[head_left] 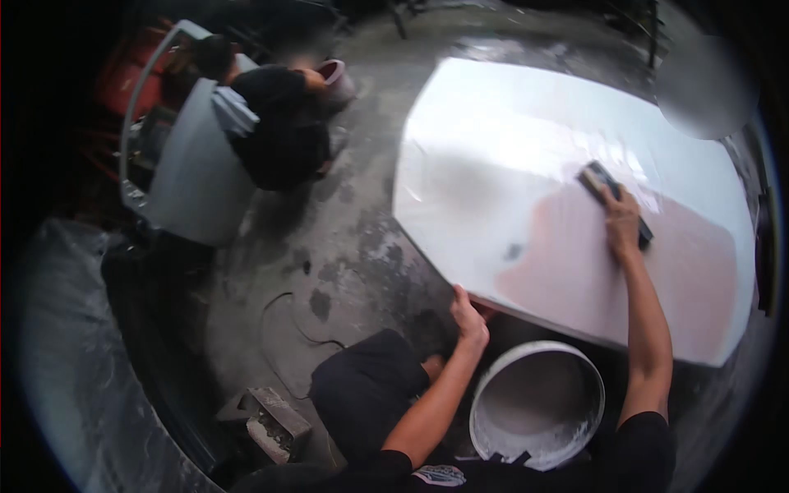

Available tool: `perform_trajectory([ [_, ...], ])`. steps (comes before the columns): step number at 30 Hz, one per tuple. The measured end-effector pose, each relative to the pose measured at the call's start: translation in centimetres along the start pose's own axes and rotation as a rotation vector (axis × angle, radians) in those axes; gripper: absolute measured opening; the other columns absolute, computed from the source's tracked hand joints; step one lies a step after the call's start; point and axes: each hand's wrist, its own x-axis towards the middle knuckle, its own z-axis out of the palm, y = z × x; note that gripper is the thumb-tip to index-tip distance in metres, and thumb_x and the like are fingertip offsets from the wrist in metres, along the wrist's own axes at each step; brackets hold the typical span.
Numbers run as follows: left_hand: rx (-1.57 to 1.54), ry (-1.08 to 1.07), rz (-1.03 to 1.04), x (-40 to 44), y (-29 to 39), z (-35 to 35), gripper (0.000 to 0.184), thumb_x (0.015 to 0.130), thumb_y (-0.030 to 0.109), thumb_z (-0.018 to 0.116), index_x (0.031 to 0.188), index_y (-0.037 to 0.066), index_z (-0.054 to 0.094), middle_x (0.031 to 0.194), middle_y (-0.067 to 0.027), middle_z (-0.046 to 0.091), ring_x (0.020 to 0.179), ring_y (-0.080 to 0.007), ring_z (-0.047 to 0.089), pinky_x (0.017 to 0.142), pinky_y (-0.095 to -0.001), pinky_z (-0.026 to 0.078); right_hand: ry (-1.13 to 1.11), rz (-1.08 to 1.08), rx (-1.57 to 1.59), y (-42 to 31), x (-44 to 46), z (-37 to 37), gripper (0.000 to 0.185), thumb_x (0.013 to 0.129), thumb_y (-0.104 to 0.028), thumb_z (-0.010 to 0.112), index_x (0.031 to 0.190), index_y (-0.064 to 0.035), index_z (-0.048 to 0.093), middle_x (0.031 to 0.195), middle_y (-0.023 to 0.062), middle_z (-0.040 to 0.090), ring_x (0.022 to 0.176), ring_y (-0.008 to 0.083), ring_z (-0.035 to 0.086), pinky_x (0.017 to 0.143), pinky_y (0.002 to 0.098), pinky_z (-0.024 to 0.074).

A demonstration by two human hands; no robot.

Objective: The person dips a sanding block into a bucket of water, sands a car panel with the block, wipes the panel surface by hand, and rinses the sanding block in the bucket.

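Observation:
A large white panel [493, 123] with a pinkish patch over its right and lower part lies in front of me. My right hand [622, 215] is closed on a long dark sanding block, [603, 179] which rests on the panel near the top of the pinkish patch. With my left hand [471, 319] I grip the panel's near edge, its thumb side at the rim and some fingers hidden beneath. Below the panel, between my forearms, stands a round bucket [538, 403] with greyish contents.
At the upper left another person [279, 123] in dark clothes crouches between a grey car door [197, 164] and a pinkish bucket [335, 80]. A hollow block [278, 423] and a thin cable [300, 329] lie on the stained floor. Grey sheeting [90, 353] hangs at the left.

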Motion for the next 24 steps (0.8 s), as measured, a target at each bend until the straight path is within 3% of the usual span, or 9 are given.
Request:
perform_trajectory([
  [3,0.050,0.055,-0.088,-0.3,0.7,0.2,0.054,0.112,0.053,0.041,0.135,0.006,0.057,0.118,-0.0143,0.067,0.101,-0.0304,0.072,0.068,-0.0468,0.067,-0.052,-0.272,0.125,-4.4,-12.9,-7.1,0.053,0.088,-0.001,0.059,0.137,-0.0164,0.070,0.151,0.0245,0.054,0.130,0.0436,0.056,0.116,0.0539,0.0405],
  [4,0.016,-0.064,-0.055,-0.3,0.6,-0.3,0.057,0.113,0.053,0.039,0.140,0.005,0.053,0.124,-0.0181,0.065,0.103,-0.0335,0.071,0.071,-0.0477,0.068,-0.107,-0.332,0.177,-4.2,-16.0,-8.4,0.055,0.086,-0.001,0.060,0.137,-0.0174,0.070,0.152,0.0232,0.053,0.132,0.0432,0.055,0.116,0.0553,0.0399],
  [7,0.050,-0.115,-0.006,0.2,0.0,-0.8,0.062,0.113,0.052,0.036,0.153,0.005,0.039,0.141,-0.0203,0.055,0.115,-0.0384,0.067,0.075,-0.0515,0.068,-0.079,-0.532,0.252,-0.8,-13.3,-6.4,0.060,0.084,0.001,0.061,0.140,-0.0199,0.069,0.153,0.0208,0.052,0.132,0.0434,0.053,0.116,0.0570,0.0396],
  [9,0.058,-0.121,-0.016,0.0,0.8,-0.4,0.062,0.113,0.053,0.036,0.153,0.005,0.039,0.142,-0.0198,0.055,0.117,-0.0383,0.066,0.076,-0.0521,0.068,-0.061,-0.362,0.114,-0.5,-5.2,-3.2,0.060,0.086,0.000,0.059,0.144,-0.0143,0.064,0.150,0.0225,0.053,0.131,0.0450,0.053,0.116,0.0528,0.0391],
  [12,0.031,-0.114,-0.050,-0.5,0.8,0.0,0.062,0.113,0.054,0.037,0.153,0.006,0.040,0.142,-0.0192,0.054,0.119,-0.0383,0.064,0.076,-0.0530,0.067,-0.063,0.079,-0.034,-2.1,3.7,1.8,0.051,0.096,-0.008,0.056,0.144,-0.0245,0.065,0.134,0.0138,0.061,0.123,0.0382,0.057,0.108,0.0486,0.0432],
  [13,0.031,-0.113,-0.065,0.0,0.7,-0.4,0.062,0.113,0.054,0.037,0.153,0.007,0.040,0.141,-0.0190,0.054,0.119,-0.0383,0.064,0.077,-0.0533,0.067,-0.056,0.143,-0.045,-3.5,3.0,1.8,0.051,0.095,-0.009,0.057,0.143,-0.0236,0.066,0.141,0.0155,0.059,0.126,0.0375,0.056,0.109,0.0503,0.0420],
  [18,0.014,-0.136,-0.082,0.0,0.5,-0.8,0.063,0.112,0.055,0.039,0.153,0.006,0.040,0.138,-0.0201,0.056,0.115,-0.0374,0.066,0.077,-0.0537,0.067,-0.030,-0.416,0.228,-4.6,-15.8,-6.1,0.065,0.083,0.006,0.062,0.141,-0.0225,0.068,0.150,0.0211,0.055,0.128,0.0397,0.056,0.113,0.0537,0.0418],
  [21,0.045,-0.168,-0.048,-0.7,0.8,-1.0,0.063,0.112,0.057,0.036,0.148,0.005,0.043,0.138,-0.0185,0.057,0.118,-0.0364,0.065,0.086,-0.0575,0.063,-0.056,-0.610,0.293,-1.8,-14.1,-5.6,0.067,0.081,0.003,0.065,0.144,-0.0199,0.066,0.152,0.0226,0.053,0.127,0.0431,0.057,0.111,0.0578,0.0429],
  [24,0.050,-0.161,-0.045,-0.5,1.2,-0.3,0.062,0.113,0.055,0.034,0.148,0.005,0.043,0.138,-0.0175,0.058,0.119,-0.0364,0.065,0.087,-0.0584,0.063,-0.060,-0.254,0.034,-2.0,-1.2,-0.6,0.059,0.092,-0.002,0.057,0.149,-0.0197,0.061,0.149,0.0220,0.054,0.133,0.0399,0.053,0.116,0.0492,0.0396],
])
